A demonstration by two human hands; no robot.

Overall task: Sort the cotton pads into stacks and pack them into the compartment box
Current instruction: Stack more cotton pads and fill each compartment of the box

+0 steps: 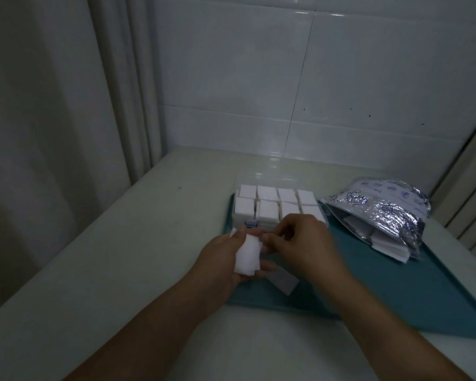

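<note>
A clear compartment box (238, 207) stands at the far end of a teal tray (396, 284), its cells filled with white cotton pad stacks (267, 210). My left hand (226, 259) holds a small bundle of white cotton pads (248, 255) just in front of the box. My right hand (302, 240) pinches the top edge of that bundle with thumb and forefinger. One loose pad (282, 281) lies flat on the tray under my hands. A silvery foil bag (382, 213) to the right spills more pads (385, 246) onto the tray.
The tray rests on a pale counter (138, 243) set in a corner. White tiled wall (259, 78) rises behind, a pale curtain (52, 105) hangs on the left, and a frame edge (462, 182) runs along the right.
</note>
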